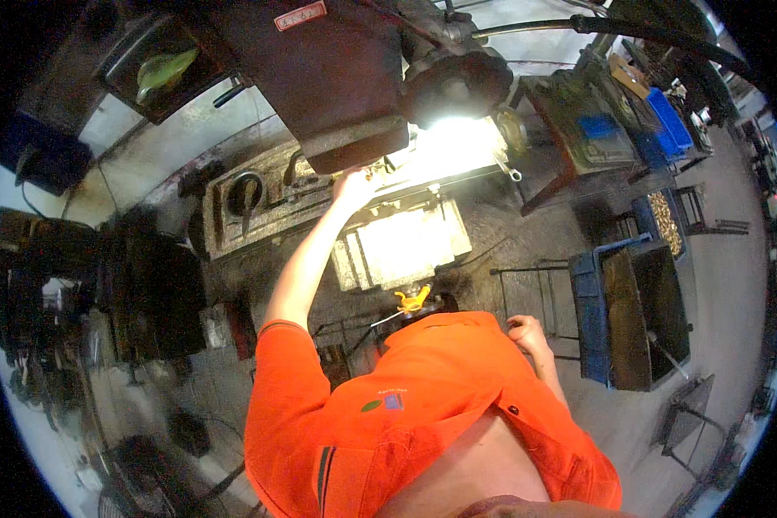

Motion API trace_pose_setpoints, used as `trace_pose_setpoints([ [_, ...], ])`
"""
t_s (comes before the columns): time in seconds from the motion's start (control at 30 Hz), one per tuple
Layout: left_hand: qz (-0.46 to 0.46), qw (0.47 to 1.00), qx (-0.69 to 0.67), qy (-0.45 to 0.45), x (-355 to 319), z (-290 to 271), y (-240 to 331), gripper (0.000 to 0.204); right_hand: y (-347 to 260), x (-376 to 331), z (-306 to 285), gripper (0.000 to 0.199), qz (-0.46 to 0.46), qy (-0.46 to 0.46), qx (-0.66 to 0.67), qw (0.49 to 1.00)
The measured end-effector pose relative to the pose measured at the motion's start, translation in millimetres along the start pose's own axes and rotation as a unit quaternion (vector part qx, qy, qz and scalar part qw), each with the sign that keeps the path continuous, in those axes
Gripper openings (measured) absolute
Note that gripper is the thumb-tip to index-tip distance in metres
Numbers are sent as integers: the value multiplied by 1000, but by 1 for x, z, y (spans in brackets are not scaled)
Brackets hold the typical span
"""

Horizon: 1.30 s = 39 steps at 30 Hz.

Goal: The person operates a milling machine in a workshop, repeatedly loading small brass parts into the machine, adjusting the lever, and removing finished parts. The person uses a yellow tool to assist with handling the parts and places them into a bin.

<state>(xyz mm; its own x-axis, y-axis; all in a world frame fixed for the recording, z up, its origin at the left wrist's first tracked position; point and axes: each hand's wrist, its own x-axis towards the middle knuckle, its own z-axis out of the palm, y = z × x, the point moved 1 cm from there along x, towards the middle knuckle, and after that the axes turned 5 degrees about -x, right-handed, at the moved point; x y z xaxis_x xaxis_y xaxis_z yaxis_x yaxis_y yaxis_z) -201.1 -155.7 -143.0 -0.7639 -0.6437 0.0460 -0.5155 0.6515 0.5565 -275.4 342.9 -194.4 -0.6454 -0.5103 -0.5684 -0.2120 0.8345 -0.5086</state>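
My left arm reaches forward to a long metal machine table (pixel 276 194). There my left hand (pixel 354 187) is closed, right beneath the front end of a big dark machine head (pixel 345 78). Whatever its fingers grip is too small and too hidden by glare to name. Close to my right side, my right hand (pixel 529 333) hangs low with its fingers curled in, touching or nearly touching my orange shirt (pixel 440 363); nothing shows in it. A bright lamp (pixel 457 104) floods the table to the right of my left hand.
A yellow handle (pixel 413 300) sticks up between my body and the pale lit block (pixel 401 246). To the right stand a blue bin (pixel 589 319), a tray of small brass-coloured parts (pixel 665 220) and a dark bench (pixel 583 121). Dark equipment (pixel 151 285) fills the left.
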Motion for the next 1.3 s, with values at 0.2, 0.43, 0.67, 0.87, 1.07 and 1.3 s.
trace_pose_setpoints([
  [0.2,22,995,89,-37,0,-11,18,38,-20,-12,12,46,70,-22,15,997],
  [0.43,6,998,62,-33,-4,-15,21,44,-42,24,-2,44,-39,0,-47,998],
  [0.67,38,998,58,9,-7,-4,4,43,-125,69,-25,45,-151,-24,-83,985],
  [0.87,-73,989,60,-116,1,-3,-3,49,-218,121,-19,29,-307,-58,97,945],
  [1.07,-63,995,-40,-70,9,-17,-43,47,-311,171,15,23,-209,-264,667,664],
  [1.3,-91,980,-166,-57,28,-48,-55,47,-332,180,31,43,-93,-337,816,461],
])
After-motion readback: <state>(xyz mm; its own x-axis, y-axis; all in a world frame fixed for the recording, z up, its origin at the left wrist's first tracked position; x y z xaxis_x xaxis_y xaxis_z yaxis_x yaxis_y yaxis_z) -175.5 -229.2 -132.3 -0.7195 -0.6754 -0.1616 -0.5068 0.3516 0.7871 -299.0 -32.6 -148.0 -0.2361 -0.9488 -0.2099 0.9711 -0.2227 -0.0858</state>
